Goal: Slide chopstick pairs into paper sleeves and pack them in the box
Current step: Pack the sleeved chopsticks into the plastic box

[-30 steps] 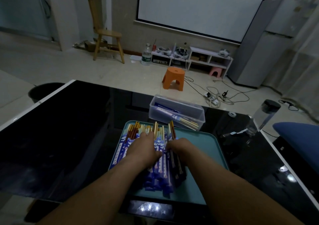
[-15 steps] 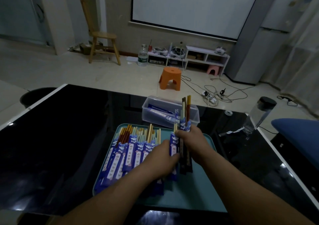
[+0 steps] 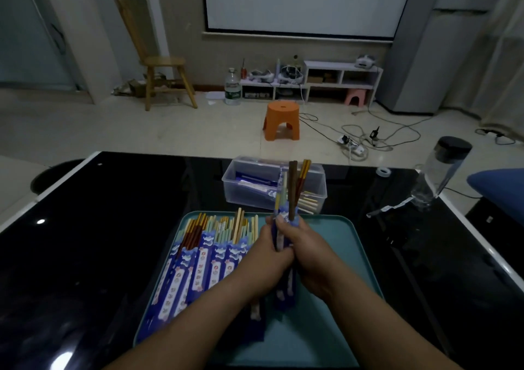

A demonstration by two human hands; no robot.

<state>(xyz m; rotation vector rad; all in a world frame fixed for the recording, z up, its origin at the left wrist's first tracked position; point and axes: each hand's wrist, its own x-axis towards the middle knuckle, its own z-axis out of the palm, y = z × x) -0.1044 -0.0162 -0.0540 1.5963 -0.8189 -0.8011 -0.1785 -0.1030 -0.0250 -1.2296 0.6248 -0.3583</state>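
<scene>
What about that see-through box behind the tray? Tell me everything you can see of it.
The box is clear plastic, rectangular with rounded corners, and looks lidless. It stands upright on the black table, just beyond the teal tray. Blue sleeved chopsticks lie inside, pale tips toward its right end. A raised chopstick bundle hides part of it.
</scene>
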